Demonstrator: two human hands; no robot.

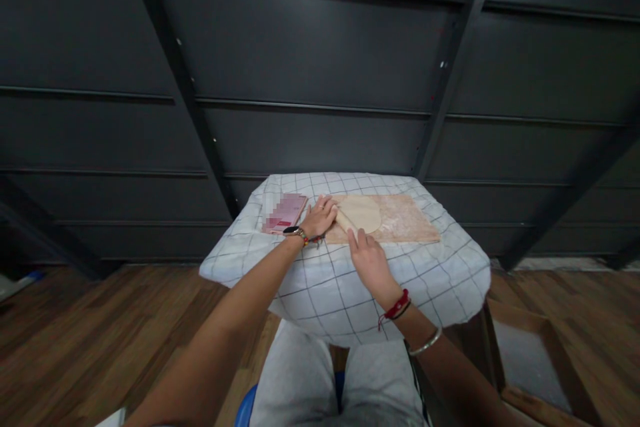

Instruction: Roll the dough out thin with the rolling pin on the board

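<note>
A flat round of pale dough (pixel 361 212) lies on a floured wooden board (pixel 407 220). A wooden rolling pin (pixel 344 220) lies across the dough's near left edge. My left hand (pixel 318 216) rests on the pin's left end with fingers stretched flat over it. My right hand (pixel 367 258) presses the pin's near end, fingers extended and together. Both wrists wear bracelets.
The board sits on a small table covered with a white checked cloth (pixel 325 287). A pink packet (pixel 285 212) lies left of the board. Dark metal wall panels stand behind. Wooden floor surrounds the table, with a wooden frame (pixel 540 360) at the right.
</note>
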